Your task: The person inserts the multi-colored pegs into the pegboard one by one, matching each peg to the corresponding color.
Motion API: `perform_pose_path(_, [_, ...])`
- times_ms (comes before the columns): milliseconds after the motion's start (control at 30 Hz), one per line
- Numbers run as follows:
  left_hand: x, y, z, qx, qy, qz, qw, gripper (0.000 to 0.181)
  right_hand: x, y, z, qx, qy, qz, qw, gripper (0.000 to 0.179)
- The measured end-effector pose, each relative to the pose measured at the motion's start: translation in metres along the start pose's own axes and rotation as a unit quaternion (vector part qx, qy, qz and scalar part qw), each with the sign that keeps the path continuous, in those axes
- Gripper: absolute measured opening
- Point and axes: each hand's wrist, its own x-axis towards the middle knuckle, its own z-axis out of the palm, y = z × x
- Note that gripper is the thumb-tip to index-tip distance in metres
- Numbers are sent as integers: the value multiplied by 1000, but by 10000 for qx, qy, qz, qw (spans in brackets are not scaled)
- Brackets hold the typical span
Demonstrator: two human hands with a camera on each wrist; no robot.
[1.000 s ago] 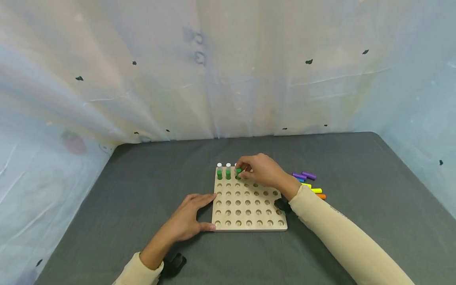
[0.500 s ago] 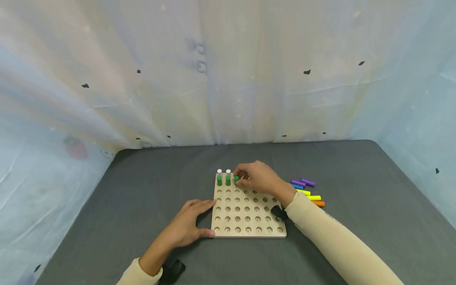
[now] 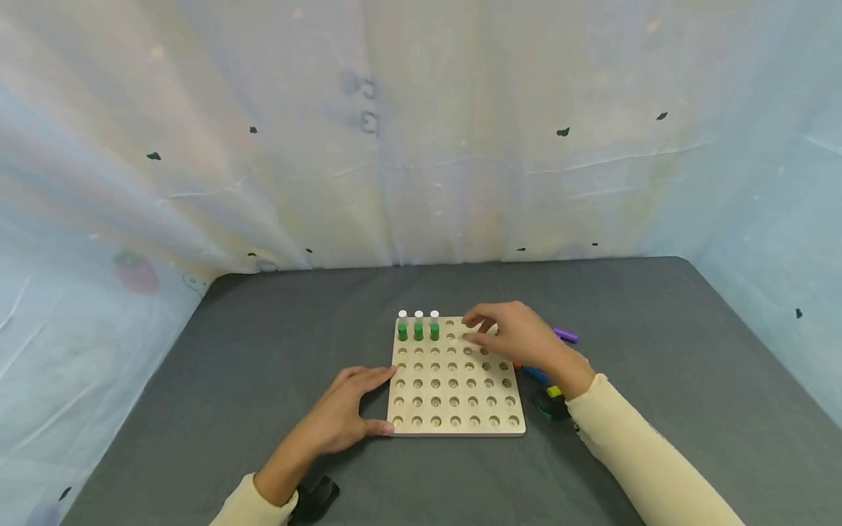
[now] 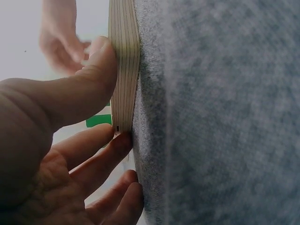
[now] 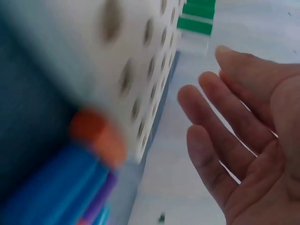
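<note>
A pale wooden pegboard with rows of round holes lies flat on the grey table. Three white pegs stand upright in its back row at the left, and three green pegs fill the holes just in front. My left hand rests against the board's left side, thumb and fingers spread, touching the layered edge in the left wrist view. Over the board's back right part hovers my right hand. Its loosely bent fingers hold nothing in the right wrist view, apart from the green pegs.
Loose pegs lie right of the board, partly hidden by the right arm: a purple one, a blue one, a yellow one and a bit of orange. A pale curtain hangs behind the table.
My right hand has let go of the third green peg, now upright in its hole, and has moved right. The left hand stays at the board's edge.
</note>
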Motion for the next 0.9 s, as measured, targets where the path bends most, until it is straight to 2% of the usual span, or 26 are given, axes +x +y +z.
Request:
perform_pose_path(267, [5, 5, 2, 80, 28, 37, 10000, 85, -46, 33, -25, -350, 371, 421, 9978, 26])
perform_pose_path(467, [6, 9, 0, 106, -2, 32, 9999, 85, -73, 44, -37, -415, 326, 809, 9953, 26])
perform_pose_path(700, [5, 9, -1, 152, 13, 112, 9998, 85, -93, 54, -51, -830, 399, 654, 9936, 21])
perform_pose_path(900, [2, 6, -3, 175, -36, 111, 9998, 84, -109, 66, -56, -851, 167, 601, 9944, 19])
